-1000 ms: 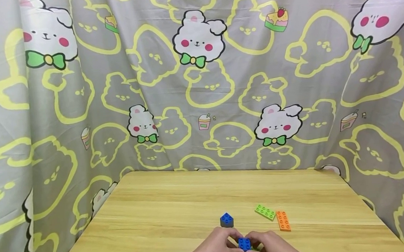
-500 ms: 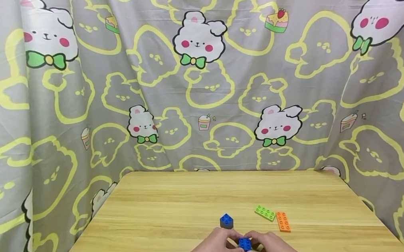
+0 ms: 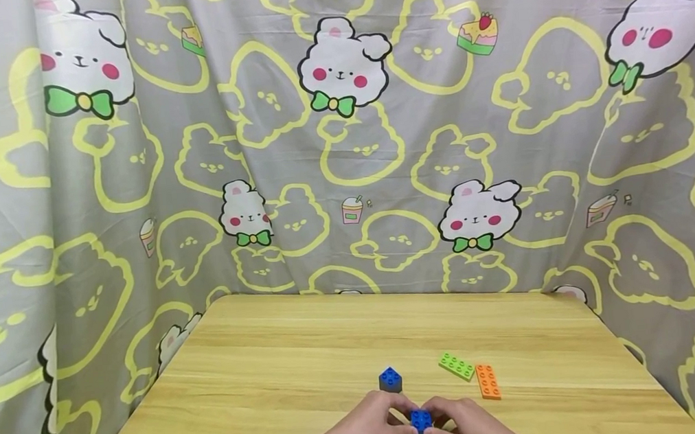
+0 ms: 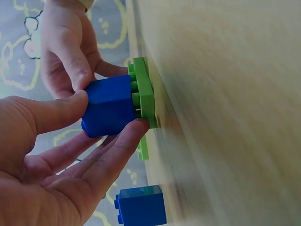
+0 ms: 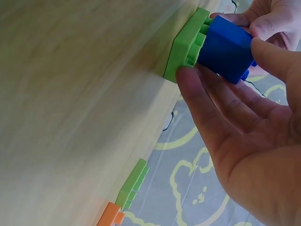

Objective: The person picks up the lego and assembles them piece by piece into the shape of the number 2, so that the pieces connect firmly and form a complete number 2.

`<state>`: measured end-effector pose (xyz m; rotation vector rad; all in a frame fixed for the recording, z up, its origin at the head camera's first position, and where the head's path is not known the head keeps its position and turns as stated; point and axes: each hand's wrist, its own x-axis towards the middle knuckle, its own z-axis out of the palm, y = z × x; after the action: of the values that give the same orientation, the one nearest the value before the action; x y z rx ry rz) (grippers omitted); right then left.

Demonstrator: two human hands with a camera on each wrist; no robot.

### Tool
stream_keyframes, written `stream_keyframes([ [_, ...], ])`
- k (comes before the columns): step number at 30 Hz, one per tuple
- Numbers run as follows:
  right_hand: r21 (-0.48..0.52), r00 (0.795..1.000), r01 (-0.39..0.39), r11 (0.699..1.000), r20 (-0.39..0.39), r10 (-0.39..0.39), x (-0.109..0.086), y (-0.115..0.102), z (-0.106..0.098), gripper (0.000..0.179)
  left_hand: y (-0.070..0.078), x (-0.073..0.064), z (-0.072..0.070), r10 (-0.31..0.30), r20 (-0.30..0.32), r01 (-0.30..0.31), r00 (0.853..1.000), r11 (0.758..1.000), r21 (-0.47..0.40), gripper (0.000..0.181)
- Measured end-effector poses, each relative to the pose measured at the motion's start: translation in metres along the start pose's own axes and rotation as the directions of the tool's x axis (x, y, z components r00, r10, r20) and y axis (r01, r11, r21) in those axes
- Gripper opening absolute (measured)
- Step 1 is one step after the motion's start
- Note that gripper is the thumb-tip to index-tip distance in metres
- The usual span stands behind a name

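Both hands hold one blue toy building block [image 3: 421,425] near the table's front. My left hand [image 3: 369,427] grips its left side between thumb and fingers. From the right, my right hand [image 3: 463,422] pinches the same block, thumb on the near side. Under it a flat green building block [image 4: 147,96] lies on the table, studs facing the blue one. Green studs show at the blue block's lower edge in both wrist views. A fingertip of each hand reaches down to the green block's edge.
A second blue block [image 3: 390,380] stands just beyond the left hand. Farther right lie another flat green block [image 3: 456,366] and a flat orange block [image 3: 488,381]. The wooden table [image 3: 262,376] is enclosed by a patterned grey curtain [image 3: 295,180].
The blue block has tipped slightly between the fingers, and more of its near face shows. Both hands keep their hold, almost in place. The other blocks have not moved.
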<state>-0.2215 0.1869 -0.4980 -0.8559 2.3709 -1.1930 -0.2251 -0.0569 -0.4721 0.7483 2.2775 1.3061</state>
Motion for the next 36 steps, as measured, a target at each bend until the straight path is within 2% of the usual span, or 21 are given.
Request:
stream_keyframes([
  [3,0.001,1.0,0.023,1.0,0.014,-0.023,0.005,0.02,0.001,0.039,0.001,0.0,0.0,-0.001,-0.004,0.001,1.0,1.0,-0.004,0.02],
  [6,0.025,1.0,0.015,1.0,0.021,-0.015,0.009,0.036,0.004,0.038,0.002,-0.001,0.001,0.002,-0.008,-0.002,1.0,1.0,-0.009,0.021],
  [14,0.065,1.0,0.017,0.998,0.005,-0.017,0.014,0.057,0.007,0.038,0.001,-0.001,0.0,-0.01,-0.005,0.009,1.0,1.0,-0.021,0.021],
  [17,0.067,1.0,-0.008,0.998,-0.004,0.008,0.018,0.075,0.01,0.037,0.001,-0.001,-0.001,-0.005,-0.007,0.004,1.0,1.0,-0.015,0.021],
  [20,0.052,1.0,-0.005,0.999,-0.015,0.006,0.021,0.083,0.011,0.035,0.0,-0.001,-0.001,0.003,-0.01,-0.003,1.0,1.0,-0.009,0.021],
  [26,0.023,0.999,0.041,0.999,-0.015,-0.041,0.014,0.06,0.008,0.035,0.001,-0.001,-0.001,0.009,-0.013,-0.009,1.0,1.0,-0.011,0.021],
  [28,0.025,0.999,0.031,0.999,-0.013,-0.031,0.012,0.052,0.007,0.034,0.001,-0.001,0.0,0.007,-0.017,-0.007,1.0,1.0,-0.009,0.02],
  [32,0.041,1.0,0.03,0.999,-0.006,-0.03,0.012,0.05,0.007,0.032,0.0,-0.002,0.001,-0.013,-0.015,0.012,1.0,1.0,-0.02,0.02],
  [36,0.061,0.999,0.034,0.998,0.008,-0.035,0.015,0.064,0.009,0.033,-0.001,-0.002,0.002,-0.029,-0.008,0.029,1.0,0.999,-0.036,0.02],
])
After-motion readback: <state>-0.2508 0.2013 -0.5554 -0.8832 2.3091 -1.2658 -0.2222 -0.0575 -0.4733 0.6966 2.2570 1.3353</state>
